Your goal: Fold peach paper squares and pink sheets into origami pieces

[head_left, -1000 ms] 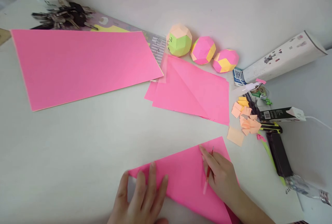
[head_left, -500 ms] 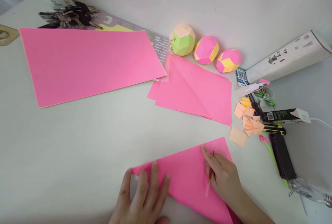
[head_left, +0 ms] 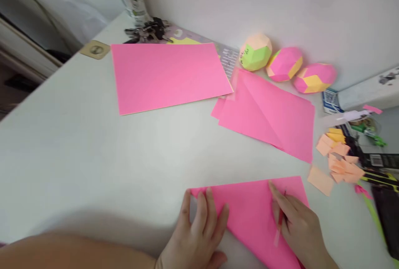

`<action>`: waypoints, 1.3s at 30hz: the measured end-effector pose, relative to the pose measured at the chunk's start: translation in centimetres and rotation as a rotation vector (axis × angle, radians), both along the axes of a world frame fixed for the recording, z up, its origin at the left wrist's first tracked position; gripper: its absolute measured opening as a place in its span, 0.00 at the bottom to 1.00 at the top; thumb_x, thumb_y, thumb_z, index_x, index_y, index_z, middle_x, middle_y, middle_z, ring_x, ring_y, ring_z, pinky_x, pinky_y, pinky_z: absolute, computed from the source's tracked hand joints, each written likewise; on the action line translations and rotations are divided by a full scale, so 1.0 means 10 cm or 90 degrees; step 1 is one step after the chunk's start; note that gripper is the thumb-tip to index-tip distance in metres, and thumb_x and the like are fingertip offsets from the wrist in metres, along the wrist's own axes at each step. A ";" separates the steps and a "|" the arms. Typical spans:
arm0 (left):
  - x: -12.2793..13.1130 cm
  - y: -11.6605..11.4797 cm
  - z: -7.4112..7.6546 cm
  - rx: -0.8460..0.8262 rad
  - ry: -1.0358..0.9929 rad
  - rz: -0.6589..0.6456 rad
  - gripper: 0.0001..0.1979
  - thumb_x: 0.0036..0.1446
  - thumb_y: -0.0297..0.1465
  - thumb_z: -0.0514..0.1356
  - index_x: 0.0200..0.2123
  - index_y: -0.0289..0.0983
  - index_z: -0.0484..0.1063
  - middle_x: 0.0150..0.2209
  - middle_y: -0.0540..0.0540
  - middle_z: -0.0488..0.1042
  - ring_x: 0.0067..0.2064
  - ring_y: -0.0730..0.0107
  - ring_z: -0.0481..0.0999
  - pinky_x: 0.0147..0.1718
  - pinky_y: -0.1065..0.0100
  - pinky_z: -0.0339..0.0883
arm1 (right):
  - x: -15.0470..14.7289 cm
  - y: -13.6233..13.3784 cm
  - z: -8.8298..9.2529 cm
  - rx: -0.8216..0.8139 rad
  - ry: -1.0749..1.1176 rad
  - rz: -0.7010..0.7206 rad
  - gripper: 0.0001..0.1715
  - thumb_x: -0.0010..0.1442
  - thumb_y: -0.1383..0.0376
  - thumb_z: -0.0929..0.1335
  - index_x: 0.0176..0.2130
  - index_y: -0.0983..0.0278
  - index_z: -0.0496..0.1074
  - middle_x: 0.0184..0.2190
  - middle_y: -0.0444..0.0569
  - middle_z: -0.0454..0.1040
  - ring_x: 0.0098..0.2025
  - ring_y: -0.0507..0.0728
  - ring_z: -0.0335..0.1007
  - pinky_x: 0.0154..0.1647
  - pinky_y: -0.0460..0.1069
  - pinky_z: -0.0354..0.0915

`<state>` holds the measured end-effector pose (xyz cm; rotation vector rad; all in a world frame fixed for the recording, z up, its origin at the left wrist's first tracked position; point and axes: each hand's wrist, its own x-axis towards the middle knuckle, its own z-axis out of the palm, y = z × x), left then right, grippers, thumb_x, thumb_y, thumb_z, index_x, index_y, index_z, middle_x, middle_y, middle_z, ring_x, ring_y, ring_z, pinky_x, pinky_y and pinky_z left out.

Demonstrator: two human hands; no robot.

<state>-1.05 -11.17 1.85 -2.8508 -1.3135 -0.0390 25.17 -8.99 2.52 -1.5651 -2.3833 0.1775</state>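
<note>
A sheet of pink paper (head_left: 249, 211), folded over at the lower side, lies on the white table in front of me. Spread at its left corner is my left hand (head_left: 199, 227), its fingertips pressing along the upper edge and the fold. On the right part of the sheet rests my right hand (head_left: 296, 219), index finger stretched to the upper edge. Tucked in that hand is a thin red pen refill (head_left: 280, 218) with a clear tail, pointing up and away from me.
Flat pink sheets (head_left: 168, 78) lie at the back, beside more pink paper (head_left: 271, 115). Behind stand faceted paper balls (head_left: 285, 64) by the wall. Peach paper scraps (head_left: 344, 167), a cutter (head_left: 380, 177) and a black object (head_left: 386, 219) sit on the right. Keys (head_left: 149, 30) lie back left.
My view has swung to the left, so everything appears further right and my left forearm shows. Both hands keep the same places on the folded pink paper.
</note>
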 end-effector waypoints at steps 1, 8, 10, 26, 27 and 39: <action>0.00 0.01 0.01 0.001 0.007 -0.005 0.39 0.51 0.59 0.52 0.58 0.40 0.62 0.51 0.33 0.70 0.52 0.40 0.65 0.50 0.36 0.49 | 0.02 0.00 -0.01 0.000 0.000 0.003 0.38 0.58 0.79 0.56 0.65 0.59 0.53 0.17 0.38 0.65 0.19 0.49 0.62 0.26 0.43 0.67; -0.01 0.03 0.07 0.020 0.051 -0.019 0.41 0.52 0.59 0.51 0.60 0.37 0.60 0.53 0.32 0.69 0.53 0.43 0.65 0.52 0.42 0.48 | 0.09 0.01 -0.06 0.008 -0.023 0.013 0.34 0.61 0.75 0.57 0.64 0.58 0.56 0.17 0.38 0.68 0.18 0.48 0.64 0.23 0.42 0.65; -0.02 0.04 0.07 0.023 0.051 -0.022 0.41 0.52 0.59 0.51 0.60 0.37 0.60 0.53 0.32 0.69 0.54 0.44 0.64 0.52 0.42 0.47 | 0.09 0.01 -0.05 0.002 -0.033 0.015 0.34 0.60 0.76 0.57 0.64 0.58 0.56 0.17 0.38 0.68 0.17 0.48 0.65 0.21 0.42 0.64; -0.02 0.02 0.04 0.031 0.046 -0.008 0.42 0.50 0.60 0.51 0.60 0.37 0.61 0.54 0.34 0.68 0.57 0.46 0.63 0.56 0.44 0.46 | 0.09 0.01 -0.06 0.009 -0.062 0.022 0.35 0.60 0.75 0.57 0.64 0.58 0.56 0.16 0.38 0.67 0.17 0.48 0.63 0.21 0.43 0.62; -0.02 0.02 0.04 0.033 0.045 -0.004 0.43 0.50 0.60 0.51 0.60 0.37 0.62 0.54 0.34 0.69 0.57 0.46 0.63 0.56 0.44 0.46 | 0.10 0.01 -0.06 0.011 -0.063 0.022 0.34 0.60 0.75 0.57 0.64 0.58 0.55 0.16 0.39 0.66 0.17 0.49 0.63 0.21 0.43 0.62; -0.04 0.01 -0.01 0.016 -0.041 -0.003 0.39 0.51 0.57 0.54 0.56 0.34 0.67 0.52 0.32 0.69 0.56 0.42 0.61 0.54 0.37 0.48 | 0.03 -0.01 -0.01 -0.023 -0.021 0.004 0.37 0.59 0.78 0.57 0.65 0.60 0.53 0.18 0.40 0.64 0.19 0.50 0.60 0.23 0.44 0.65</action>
